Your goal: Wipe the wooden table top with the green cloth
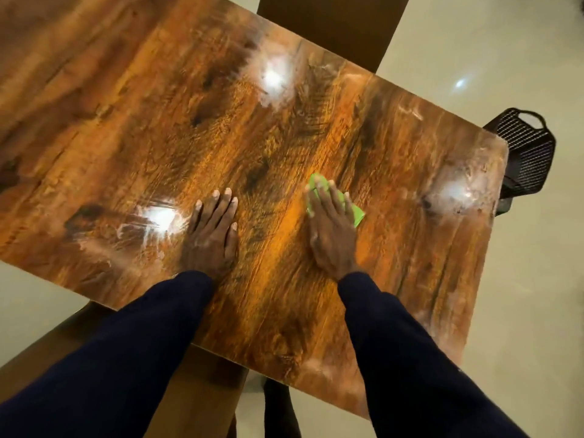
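A black mesh chair (524, 143) and a brown chair (331, 23) stand on pale floor (505, 42).

Clothed in long sleeves of plain dark navy fabric: the loose, matte, dark navy left sleeve (126, 358) and its matching dark navy right sleeve (410, 358), alike in colour and cut. Softly creased along the length, with a few shallow folds gathered near the cuffs. Cuffs plain-edged, ending right at the wrists. Beyond them, the bare left hand (211, 235) and the bare right hand (330, 230), nails cut short. Near the right sleeve's outer edge, a tiny pale fleck, too small to identify.
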